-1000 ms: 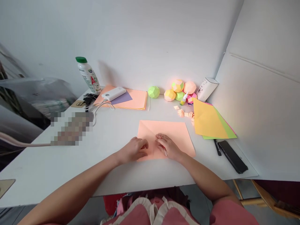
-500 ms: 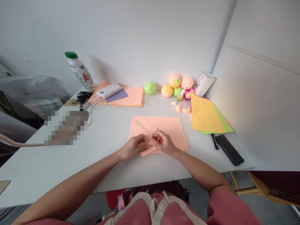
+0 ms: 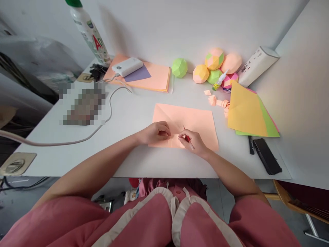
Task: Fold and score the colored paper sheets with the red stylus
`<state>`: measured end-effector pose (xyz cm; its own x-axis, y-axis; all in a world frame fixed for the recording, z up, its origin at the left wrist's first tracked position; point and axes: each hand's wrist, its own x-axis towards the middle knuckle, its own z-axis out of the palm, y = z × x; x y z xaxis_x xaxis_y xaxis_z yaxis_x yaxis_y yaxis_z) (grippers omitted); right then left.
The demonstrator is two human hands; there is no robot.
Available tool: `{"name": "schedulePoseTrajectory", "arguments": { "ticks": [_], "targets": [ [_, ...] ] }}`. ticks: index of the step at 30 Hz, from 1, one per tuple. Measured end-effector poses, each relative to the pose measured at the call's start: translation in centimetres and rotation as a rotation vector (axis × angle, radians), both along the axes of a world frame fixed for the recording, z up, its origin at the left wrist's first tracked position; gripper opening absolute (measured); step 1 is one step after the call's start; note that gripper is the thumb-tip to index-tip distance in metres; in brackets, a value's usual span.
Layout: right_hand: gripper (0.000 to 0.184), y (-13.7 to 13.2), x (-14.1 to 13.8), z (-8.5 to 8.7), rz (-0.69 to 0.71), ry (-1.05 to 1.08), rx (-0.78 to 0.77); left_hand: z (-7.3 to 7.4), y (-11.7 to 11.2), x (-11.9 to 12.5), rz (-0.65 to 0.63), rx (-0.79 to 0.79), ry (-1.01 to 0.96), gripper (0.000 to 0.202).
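Counting two hands (image 3: 157,133), one slim tool (image 3: 187,138), one peach sheet (image 3: 200,118) beneath them. Six paper balls (image 3: 214,59) are sitting on one worktop (image 3: 136,109). Also tallying one bottle (image 3: 88,32), one power bank (image 3: 130,66), one glue tube (image 3: 219,82), one phone (image 3: 267,156). Scraps (image 3: 212,100) are overlapping; count unclear.

A green-capped bottle (image 3: 89,34) stands at the left rear. A white power bank (image 3: 128,67), cable (image 3: 110,104) connected, lies near it. A black phone (image 3: 267,156) lies flat at right.

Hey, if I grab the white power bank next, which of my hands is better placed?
Probably your left hand: it's nearer the white power bank, while your right hand is farther across the peach sheet and holds a slim pen-like tool.
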<state>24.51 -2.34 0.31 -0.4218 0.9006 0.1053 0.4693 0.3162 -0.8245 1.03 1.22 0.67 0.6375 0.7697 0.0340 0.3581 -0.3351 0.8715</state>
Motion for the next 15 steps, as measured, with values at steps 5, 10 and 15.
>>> {"name": "schedulePoseTrajectory", "arguments": {
  "ticks": [5,10,15],
  "targets": [
    [0.015,-0.37,-0.35,0.36,0.017,-0.076,0.037,0.08,-0.03,-0.29,-0.066,0.061,0.019,0.014],
    [0.014,-0.45,-0.36,0.34,0.015,-0.115,0.077,-0.37,-0.14,-0.28,-0.091,0.123,0.033,0.007],
    [0.011,-0.40,-0.39,0.01,0.044,-0.128,0.164,-0.69,-0.35,-0.26,-0.152,0.278,0.097,0.008]
  ]
}}
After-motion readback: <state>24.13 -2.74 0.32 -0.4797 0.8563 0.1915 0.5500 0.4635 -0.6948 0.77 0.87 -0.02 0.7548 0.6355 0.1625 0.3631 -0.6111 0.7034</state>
